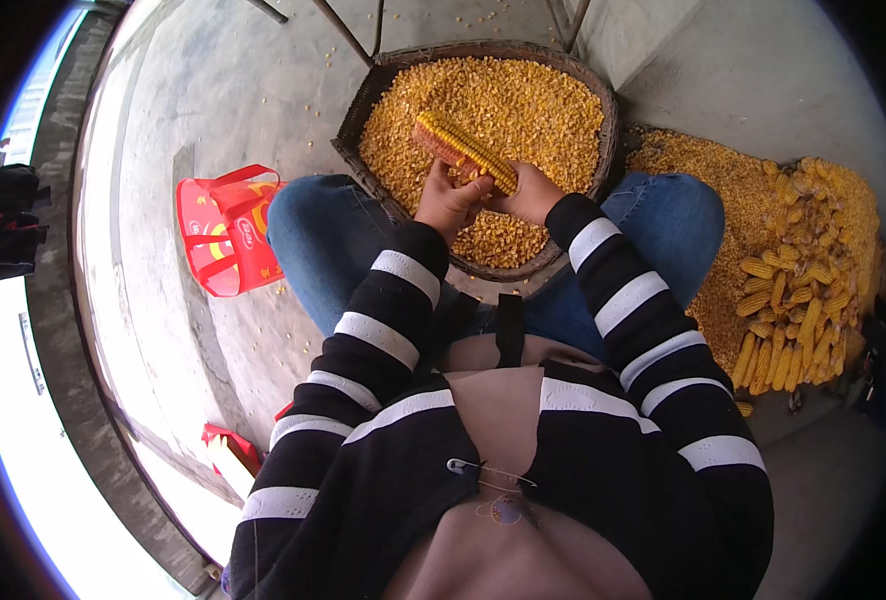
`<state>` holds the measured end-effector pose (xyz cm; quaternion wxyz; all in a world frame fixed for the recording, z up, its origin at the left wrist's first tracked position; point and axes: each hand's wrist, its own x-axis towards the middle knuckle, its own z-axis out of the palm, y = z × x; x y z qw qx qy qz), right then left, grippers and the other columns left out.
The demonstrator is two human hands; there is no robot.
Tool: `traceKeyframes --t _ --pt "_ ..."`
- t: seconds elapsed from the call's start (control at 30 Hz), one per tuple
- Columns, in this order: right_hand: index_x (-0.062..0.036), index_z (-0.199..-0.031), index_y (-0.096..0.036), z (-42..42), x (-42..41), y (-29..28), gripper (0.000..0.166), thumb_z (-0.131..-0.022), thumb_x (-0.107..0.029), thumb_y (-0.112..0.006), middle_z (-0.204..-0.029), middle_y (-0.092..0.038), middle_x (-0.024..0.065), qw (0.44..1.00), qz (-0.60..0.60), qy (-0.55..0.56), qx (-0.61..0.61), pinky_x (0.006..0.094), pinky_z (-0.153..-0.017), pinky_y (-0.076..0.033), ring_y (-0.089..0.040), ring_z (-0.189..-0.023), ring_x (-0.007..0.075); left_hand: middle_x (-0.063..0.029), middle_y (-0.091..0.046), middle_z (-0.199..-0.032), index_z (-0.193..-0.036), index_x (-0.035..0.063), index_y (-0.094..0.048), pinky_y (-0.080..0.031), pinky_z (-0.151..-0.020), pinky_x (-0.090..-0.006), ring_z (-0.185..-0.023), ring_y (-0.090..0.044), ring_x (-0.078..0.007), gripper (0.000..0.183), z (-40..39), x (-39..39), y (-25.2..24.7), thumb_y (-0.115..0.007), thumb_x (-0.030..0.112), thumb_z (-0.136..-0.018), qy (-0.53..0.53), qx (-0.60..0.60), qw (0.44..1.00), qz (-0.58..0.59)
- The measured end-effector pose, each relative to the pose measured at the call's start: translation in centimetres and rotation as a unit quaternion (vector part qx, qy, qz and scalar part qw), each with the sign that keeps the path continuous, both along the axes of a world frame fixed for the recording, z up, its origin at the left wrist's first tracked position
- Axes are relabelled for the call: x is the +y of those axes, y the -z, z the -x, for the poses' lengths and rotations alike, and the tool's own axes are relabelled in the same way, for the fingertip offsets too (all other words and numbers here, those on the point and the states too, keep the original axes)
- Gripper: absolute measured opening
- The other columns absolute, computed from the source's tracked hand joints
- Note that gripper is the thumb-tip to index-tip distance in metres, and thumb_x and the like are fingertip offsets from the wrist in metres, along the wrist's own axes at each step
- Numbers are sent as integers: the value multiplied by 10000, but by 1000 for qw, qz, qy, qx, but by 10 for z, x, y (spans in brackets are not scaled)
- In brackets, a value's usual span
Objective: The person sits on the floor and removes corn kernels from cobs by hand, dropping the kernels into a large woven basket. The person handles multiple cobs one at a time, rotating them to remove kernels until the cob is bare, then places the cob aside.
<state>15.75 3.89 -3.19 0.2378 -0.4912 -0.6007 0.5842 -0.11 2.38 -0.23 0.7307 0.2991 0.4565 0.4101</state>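
A partly shelled ear of dried corn (464, 148) is held above a woven basket (355, 112); its left side is bare reddish cob, the rest bears yellow rows. My left hand (449, 196) grips the lower left side of the ear, thumb against the kernels. My right hand (527, 192) is closed round its lower right end. Loose corn kernels (518, 90) fill much of the basket beneath both hands. The fingers on the underside of the ear are partly hidden.
A pile of dried corn ears (788, 300) lies at the right beside heaped kernels (683, 161). A red bag (222, 247) lies left of my knee. Metal legs (347, 31) stand behind the basket, and a wall rises at the upper right.
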Motion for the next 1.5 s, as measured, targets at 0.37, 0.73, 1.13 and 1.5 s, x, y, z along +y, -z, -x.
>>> traceKeyframes --t 0.37,0.73,1.13,1.5 --pt "-22 -998 -550 0 2 3 406 -657 -166 -716 -938 -617 82 999 49 -6 23 298 -784 -445 -588 -858 188 4 -430 -619 -1006 126 -409 -231 -374 -196 -431 -345 -73 423 6 4 7 -582 451 -798 -3 -62 996 62" --pt "-5 -1047 -503 -3 6 6 467 -638 -103 -706 -936 -590 82 997 70 -10 12 288 -791 -443 -565 -872 179 -1 -448 -617 -1051 76 -401 -247 -346 -217 -390 -363 -77 521 -4 1 0 -716 322 -717 0 -1 1000 5" --pt "-2 -1103 -461 1 2 -38 520 -627 -64 -660 -983 -580 136 990 138 -26 13 311 -798 -448 -562 -931 235 -9 -480 -646 -1032 74 -378 -235 -344 -212 -392 -360 -66 508 -4 -4 4 -709 310 -728 23 4 1000 2" --pt "-22 -1131 -426 -1 3 -29 545 -638 -51 -656 -941 -564 71 995 90 -26 14 295 -783 -444 -552 -868 194 -7 -471 -667 -1080 83 -352 -221 -355 -209 -414 -340 -64 515 -3 0 0 -704 242 -738 37 -35 998 44"
